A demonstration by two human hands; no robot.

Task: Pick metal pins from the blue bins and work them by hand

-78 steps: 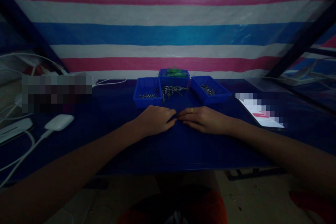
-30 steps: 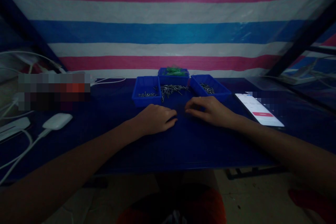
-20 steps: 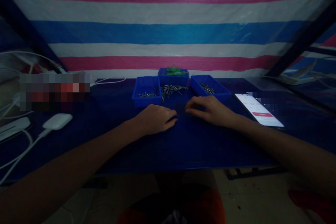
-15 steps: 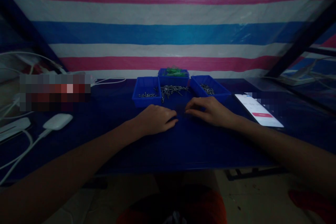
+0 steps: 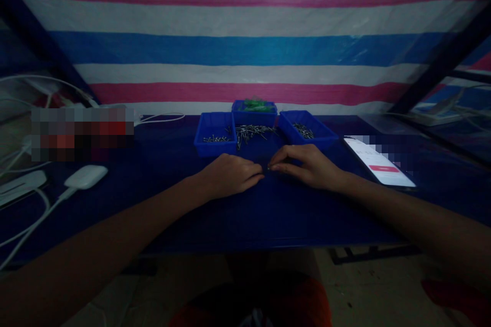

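Observation:
My left hand [image 5: 232, 176] rests low over the table with thumb and fingers pinched together; whatever it holds is too small to name. Facing it, my right hand [image 5: 303, 163] pinches at the fingertips, where a tiny light speck shows between the two hands. Just beyond them lies a loose pile of thin metal pieces [image 5: 251, 133], like screws or nails. A blue bin [image 5: 215, 148] with some metal pieces stands behind my left hand. Another blue bin [image 5: 324, 134] with small metal pieces is behind my right hand. At the back, a third blue bin [image 5: 240, 111] holds green plastic.
On the right a lit phone [image 5: 378, 163] lies on the blue table [image 5: 245, 219]. A white charger [image 5: 86, 177] with white cables is at the left, near a blurred-out patch. A striped sheet [image 5: 245, 51] hangs behind the table.
Both hands have moved slightly closer together. The fingertips of each hand have closed more tightly, and a small speck now shows at the right fingertips.

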